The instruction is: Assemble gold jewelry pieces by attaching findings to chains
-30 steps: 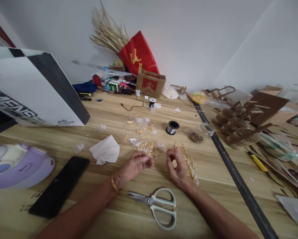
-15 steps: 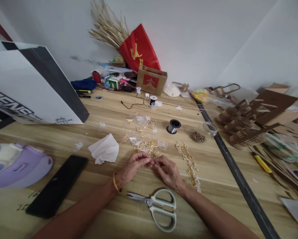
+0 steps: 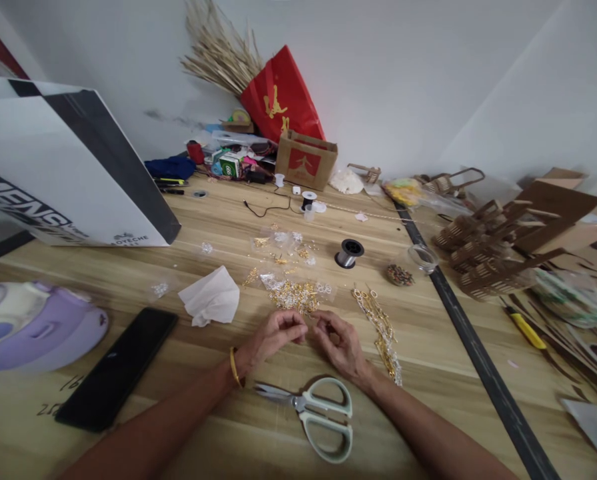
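My left hand (image 3: 280, 333), with a yellow bangle (image 3: 235, 368) at its wrist, has thumb and fingers pinched together; anything between them is too small to name. Just to its right, a small gap apart, my right hand (image 3: 339, 343) curls its fingers in a pinch too, and its contents cannot be made out. Beyond the fingertips lies a pile of gold and silver beads (image 3: 296, 295) on clear plastic. Strands of gold and silver chain (image 3: 378, 327) lie right of my right hand. White-handled scissors (image 3: 311, 413) rest on the table between my forearms, blades pointing left.
A black phone (image 3: 118, 370), a white tissue (image 3: 211, 297) and a purple-and-white object (image 3: 43, 327) lie to the left. Behind the beads stands a wire spool (image 3: 349, 253). A bowl of dark beads (image 3: 399, 275), small woven baskets (image 3: 483, 253) and a yellow cutter (image 3: 527, 330) are on the right.
My two hands, which met at the fingertips, have come slightly apart. The whole view has shifted a little; the objects on the table stay where they were.
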`<state>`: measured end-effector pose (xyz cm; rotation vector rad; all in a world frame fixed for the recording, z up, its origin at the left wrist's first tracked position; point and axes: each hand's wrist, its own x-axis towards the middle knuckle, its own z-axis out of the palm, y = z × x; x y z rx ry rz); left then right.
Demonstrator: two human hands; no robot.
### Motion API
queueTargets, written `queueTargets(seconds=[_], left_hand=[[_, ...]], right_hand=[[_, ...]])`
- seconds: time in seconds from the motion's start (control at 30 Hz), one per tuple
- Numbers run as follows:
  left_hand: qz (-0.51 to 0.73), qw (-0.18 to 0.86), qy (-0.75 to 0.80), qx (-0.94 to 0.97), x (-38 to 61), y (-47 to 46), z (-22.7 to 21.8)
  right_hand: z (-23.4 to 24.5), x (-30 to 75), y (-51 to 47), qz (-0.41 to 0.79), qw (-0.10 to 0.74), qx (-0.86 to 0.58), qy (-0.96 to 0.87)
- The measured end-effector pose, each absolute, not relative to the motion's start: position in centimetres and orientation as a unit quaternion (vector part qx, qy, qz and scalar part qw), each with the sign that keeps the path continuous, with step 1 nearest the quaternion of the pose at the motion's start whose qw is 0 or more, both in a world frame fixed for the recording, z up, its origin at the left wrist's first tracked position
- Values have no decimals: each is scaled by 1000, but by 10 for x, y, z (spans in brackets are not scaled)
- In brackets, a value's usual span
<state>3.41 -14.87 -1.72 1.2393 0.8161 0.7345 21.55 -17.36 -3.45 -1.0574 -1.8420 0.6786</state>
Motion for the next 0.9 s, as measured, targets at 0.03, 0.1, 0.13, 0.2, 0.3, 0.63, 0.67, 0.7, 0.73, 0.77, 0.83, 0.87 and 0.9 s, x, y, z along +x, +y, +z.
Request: queueTargets(seconds=[0.03, 0.1, 0.13, 0.2, 0.3, 0.63, 0.67, 0.7, 0.73, 0.77, 0.83, 0.87, 0.9], left_hand=[[321, 674, 367, 555, 35, -149, -18], [317, 669, 369, 561, 36, -149, -20], [318, 667, 368, 564, 36, -149, -21], [319, 664, 369, 567, 37, -149, -23], [320, 663, 375, 563, 37, -149, -24], [314, 670, 377, 557, 38, -149, -16], [314, 671, 376, 556, 38, -149, -17], [314, 673, 374, 556, 38, -149, -18], [313, 673, 371, 557, 38, -149, -19], [313, 672, 369, 560, 38, -149, -20], [310, 669, 364, 570, 38, -149, -21], [309, 667, 362, 574, 38, -149, -21], [309, 666, 361, 575, 38, -149, -21]], right_hand=[[-35, 216, -174, 273, 433, -423, -748], [-34, 216, -173, 268, 413, -417, -764], [-33, 216, -173, 265, 406, -414, -770], [-31, 217, -173, 263, 400, -409, -777], [-31, 217, -173, 267, 405, -404, -776], [-30, 216, -174, 249, 403, -399, -785], [-29, 216, -175, 242, 401, -404, -785], [-29, 216, -176, 236, 398, -409, -787], [-30, 216, -176, 229, 394, -412, -789], [-30, 215, -177, 222, 390, -412, -793], [-31, 215, -177, 214, 383, -410, -799], [-32, 215, -177, 212, 383, -409, -801], [-32, 215, -177, 210, 382, -408, -802]])
